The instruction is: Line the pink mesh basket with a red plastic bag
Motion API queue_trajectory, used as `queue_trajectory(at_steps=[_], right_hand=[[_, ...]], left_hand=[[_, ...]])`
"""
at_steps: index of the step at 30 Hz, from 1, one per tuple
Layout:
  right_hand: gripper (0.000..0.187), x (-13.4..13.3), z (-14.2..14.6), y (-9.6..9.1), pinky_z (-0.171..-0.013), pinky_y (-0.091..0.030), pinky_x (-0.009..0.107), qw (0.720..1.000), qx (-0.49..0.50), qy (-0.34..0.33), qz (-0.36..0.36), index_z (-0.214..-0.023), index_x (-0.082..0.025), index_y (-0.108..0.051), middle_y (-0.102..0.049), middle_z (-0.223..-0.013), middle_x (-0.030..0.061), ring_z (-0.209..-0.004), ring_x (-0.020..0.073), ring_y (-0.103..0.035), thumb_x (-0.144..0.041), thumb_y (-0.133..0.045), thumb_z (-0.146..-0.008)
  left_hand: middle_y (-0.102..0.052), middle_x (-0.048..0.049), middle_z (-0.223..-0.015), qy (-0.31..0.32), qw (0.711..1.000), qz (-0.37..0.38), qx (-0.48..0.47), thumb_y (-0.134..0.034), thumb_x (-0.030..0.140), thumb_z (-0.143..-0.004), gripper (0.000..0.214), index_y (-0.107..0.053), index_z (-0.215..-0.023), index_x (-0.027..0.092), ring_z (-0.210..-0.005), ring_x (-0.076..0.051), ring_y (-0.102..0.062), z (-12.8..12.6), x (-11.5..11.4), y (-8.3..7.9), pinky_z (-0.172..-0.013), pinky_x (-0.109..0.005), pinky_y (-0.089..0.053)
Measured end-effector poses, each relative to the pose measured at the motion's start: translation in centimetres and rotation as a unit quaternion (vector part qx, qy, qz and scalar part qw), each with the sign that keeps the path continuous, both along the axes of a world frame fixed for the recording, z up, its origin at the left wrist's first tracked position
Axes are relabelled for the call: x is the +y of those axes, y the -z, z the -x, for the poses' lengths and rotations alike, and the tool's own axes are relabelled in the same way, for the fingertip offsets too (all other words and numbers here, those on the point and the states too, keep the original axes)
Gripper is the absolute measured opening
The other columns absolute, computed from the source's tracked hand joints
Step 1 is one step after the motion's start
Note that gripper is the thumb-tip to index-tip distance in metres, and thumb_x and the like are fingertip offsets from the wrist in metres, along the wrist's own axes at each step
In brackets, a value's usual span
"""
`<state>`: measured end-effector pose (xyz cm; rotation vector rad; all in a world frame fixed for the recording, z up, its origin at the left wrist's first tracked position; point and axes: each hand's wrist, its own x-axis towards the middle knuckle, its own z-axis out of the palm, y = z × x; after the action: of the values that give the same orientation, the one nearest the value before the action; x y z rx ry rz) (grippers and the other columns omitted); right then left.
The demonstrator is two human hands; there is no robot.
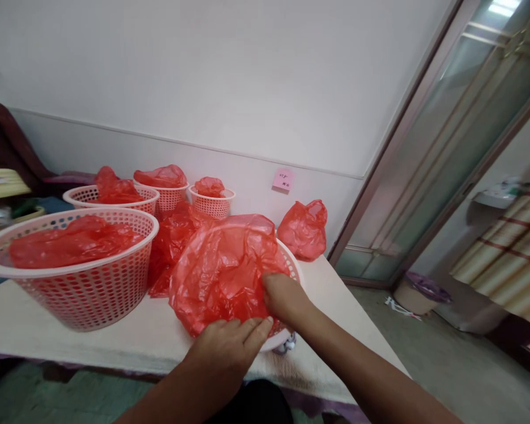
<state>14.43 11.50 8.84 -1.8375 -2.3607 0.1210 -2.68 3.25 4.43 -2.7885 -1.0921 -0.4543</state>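
In front of me a white basket [294, 259] stands on the table, with a red plastic bag [229, 259] spread in it and over its left side. My right hand [287, 297] is curled closed on the bag inside the basket's right part; its fingertips are hidden. At the near rim, my left hand [232, 347] lies over the bag with its fingers stretched out. Behind and left of this basket is a crumpled heap of red plastic [176, 232]. A small grey patterned thing [285, 344] peeks out under the near rim.
To the left stands a large pink basket [88, 288] with red plastic in it. Several smaller baskets with red bags line the wall, one being a small basket [212, 205]. A bunched red bag [304, 229] and a pink note [283, 180] are at the right. The table [348, 312] ends there.
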Motion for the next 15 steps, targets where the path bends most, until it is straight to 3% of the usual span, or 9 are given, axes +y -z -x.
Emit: queue_trajectory(at_steps=[3, 5, 7, 10, 12, 15], right_hand=[[0.008, 0.3, -1.5, -0.4, -0.062, -0.039, 0.027, 0.985, 0.149, 0.008, -0.09, -0.073, -0.021, -0.052, -0.064, -0.073, 0.0025, -0.068, 0.0162, -0.058, -0.016, -0.046, -0.076], [0.005, 0.4, -2.7, -0.4, -0.055, -0.038, 0.025, 0.937, 0.325, 0.027, -0.126, -0.067, -0.022, -0.048, -0.055, -0.06, -0.0027, -0.057, 0.0136, -0.052, -0.02, -0.049, -0.071], [0.005, 0.2, -3.8, -0.4, -0.05, -0.037, 0.024, 0.871, 0.477, 0.059, -0.098, -0.064, -0.023, -0.046, -0.052, -0.053, -0.005, -0.049, 0.0124, -0.048, -0.022, -0.051, -0.065], [0.009, -0.3, -4.7, -0.3, -0.044, -0.036, 0.023, 0.794, 0.598, 0.112, -0.019, -0.068, -0.022, -0.049, -0.055, -0.047, -0.0051, -0.041, 0.012, -0.047, -0.023, -0.053, -0.061], [0.013, -0.9, -4.8, -0.5, -0.042, -0.035, 0.021, 0.77, 0.625, 0.127, 0.004, -0.072, -0.021, -0.051, -0.056, -0.046, -0.0051, -0.04, 0.0112, -0.046, -0.022, -0.056, -0.059], [0.015, -1.8, -4.8, -1.1, -0.041, -0.03, 0.02, 0.743, 0.661, 0.098, 0.048, -0.071, -0.02, -0.052, -0.052, -0.046, -0.0064, -0.039, 0.0085, -0.041, -0.019, -0.058, -0.058]], left_hand=[[-0.067, -0.0126, -0.124, -0.027, 1.0, 0.006, 0.015, -0.041, 0.002, -0.083, 0.059, -0.044, -0.141, 0.013, -0.096, -0.025, -0.069, 0.1, 0.3, -0.5, -0.075, -0.043, -0.06], [-0.066, -0.0163, -0.124, -0.045, 0.999, 0.007, 0.023, -0.039, 0.002, -0.083, 0.057, -0.045, -0.14, 0.009, -0.097, -0.026, -0.069, 0.2, 0.5, -0.5, -0.078, -0.044, -0.059], [-0.065, -0.0188, -0.124, -0.053, 0.998, 0.009, 0.02, -0.04, 0.003, -0.083, 0.057, -0.043, -0.14, 0.006, -0.099, -0.026, -0.068, 0.2, 0.7, -0.4, -0.081, -0.044, -0.058], [-0.065, -0.0156, -0.126, -0.042, 0.999, 0.013, 0.004, -0.042, 0.006, -0.085, 0.054, -0.045, -0.139, 0.011, -0.103, -0.027, -0.067, 0.0, 0.8, -0.1, -0.084, -0.046, -0.057], [-0.065, -0.0112, -0.128, -0.026, 0.999, 0.021, 0.001, -0.045, 0.009, -0.086, 0.051, -0.049, -0.135, 0.019, -0.102, -0.026, -0.067, -0.1, 0.7, 0.0, -0.082, -0.046, -0.057], [-0.064, -0.0088, -0.13, -0.006, 1.0, 0.024, -0.001, -0.049, 0.009, -0.085, 0.052, -0.048, -0.135, 0.024, -0.1, -0.025, -0.068, 0.0, 0.7, -0.2, -0.079, -0.043, -0.058]])
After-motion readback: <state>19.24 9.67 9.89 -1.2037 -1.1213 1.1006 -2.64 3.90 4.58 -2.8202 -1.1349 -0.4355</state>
